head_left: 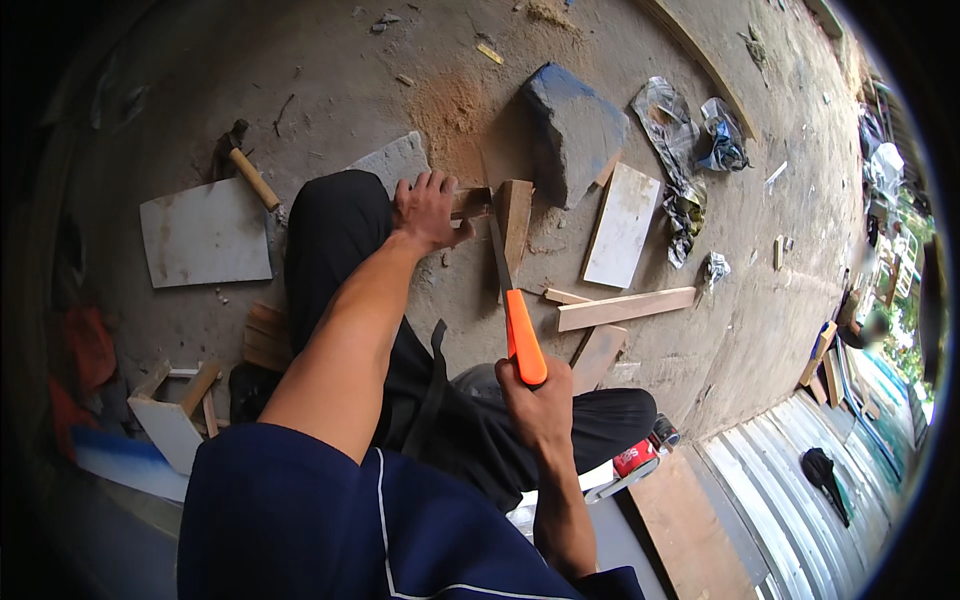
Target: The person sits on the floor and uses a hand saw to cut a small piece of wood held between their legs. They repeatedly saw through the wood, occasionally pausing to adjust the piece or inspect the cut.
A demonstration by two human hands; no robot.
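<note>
My right hand (540,407) is closed around the orange handle of a handsaw (525,340). Its narrow blade points away from me and lies against the edge of a short piece of wood (472,203). My left hand (428,212) grips that piece beside my bent knee, fingers over the far side and thumb on the near side. Just right of the blade stands another wooden block (515,225), close to the saw. Reddish sawdust (450,115) is spread on the ground beyond my left hand. Where the saw teeth meet the wood is too small to make out.
A broken concrete block (575,135) sits ahead, with a white board (622,225) and a wooden strip (626,309) to its right. Crumpled plastic (668,115) lies farther right. On the left are a hammer (254,180) and another white board (205,235).
</note>
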